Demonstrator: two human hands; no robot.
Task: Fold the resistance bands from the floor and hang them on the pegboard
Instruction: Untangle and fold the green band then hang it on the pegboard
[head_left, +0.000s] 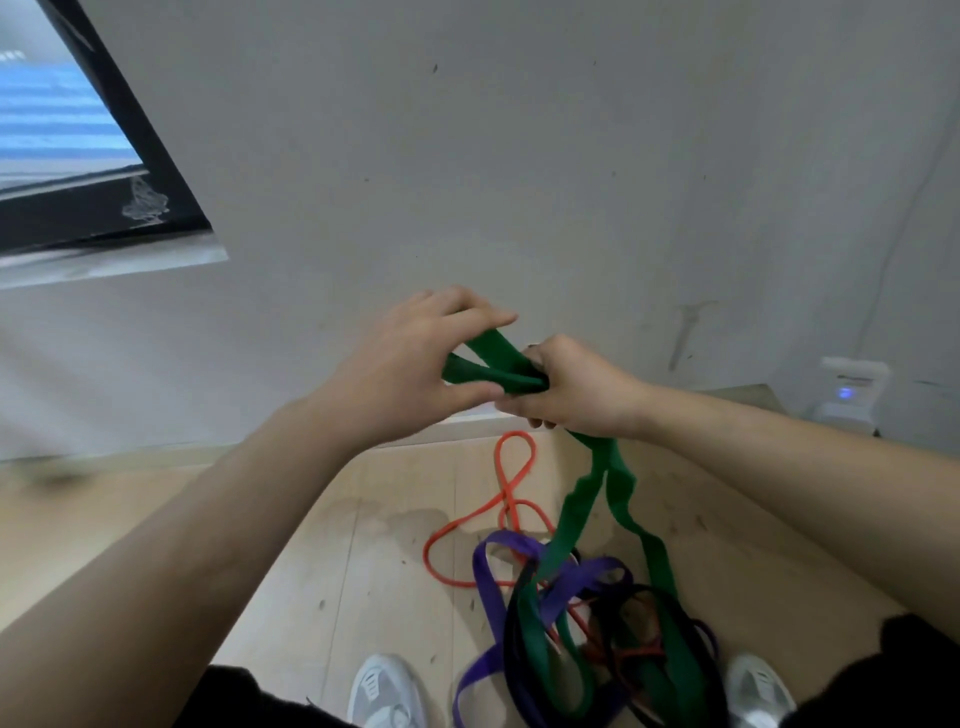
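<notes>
A wide green resistance band (574, 501) hangs from both hands down to the floor. My right hand (576, 387) grips a bunched fold of it. My left hand (415, 364) pinches a loop of the same band between thumb and fingers, right beside the other hand. Below, on the wooden floor, lies a tangle of bands: a purple band (491, 582), a thin orange band (506, 499) and a black band (675, 603), with the green band's lower end running through them. No pegboard is in sight.
A grey wall (519, 156) stands straight ahead, with a dark-framed window (78, 171) at the upper left. A small white device with a blue light (847, 389) sits at the right by the wall. My two white shoes (387, 693) flank the tangle.
</notes>
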